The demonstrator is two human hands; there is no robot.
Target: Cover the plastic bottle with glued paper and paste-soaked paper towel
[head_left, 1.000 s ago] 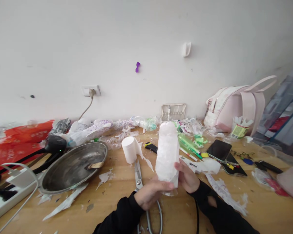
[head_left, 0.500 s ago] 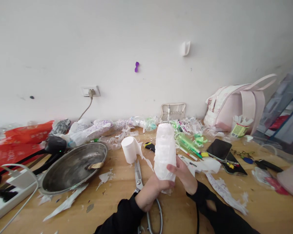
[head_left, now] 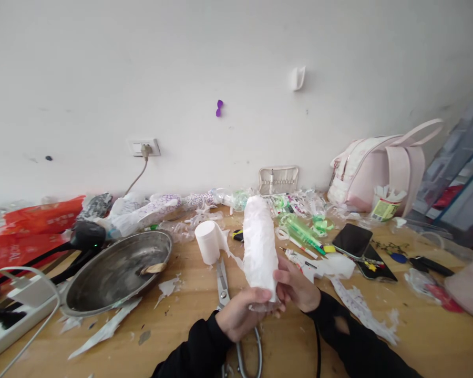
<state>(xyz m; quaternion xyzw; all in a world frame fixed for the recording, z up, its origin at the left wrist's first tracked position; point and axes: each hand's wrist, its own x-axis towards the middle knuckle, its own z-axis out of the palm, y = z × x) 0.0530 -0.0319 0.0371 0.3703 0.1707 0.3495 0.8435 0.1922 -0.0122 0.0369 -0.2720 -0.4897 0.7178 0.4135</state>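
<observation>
Upright above the table, a bottle-shaped form covered in wrinkled white paper [head_left: 259, 241] is held between both hands; a clear, plastic-looking rim shows at its bottom. My left hand [head_left: 244, 312] grips its base, thumb across the front. Higher on the right side, my right hand [head_left: 297, 286] closes on it, some fingers hidden behind. A roll of white tissue paper [head_left: 208, 242] stands just behind and left, a loose strip trailing toward the wrapped form. Large metal scissors [head_left: 222, 286] lie under my left wrist, partly covered by the arm.
On the left are a metal basin [head_left: 114, 278] with a brush-like tool in it, a white power strip [head_left: 3, 328] and red bags [head_left: 31, 231]. Plastic scraps and a green bottle [head_left: 301, 230] lie behind. Phones [head_left: 352, 241] and a pink backpack [head_left: 372, 173] are at right.
The wrapped form has tilted slightly and turned, its lower rim now showing. My left thumb has moved up onto its front, and my right fingers have shifted lower around its side.
</observation>
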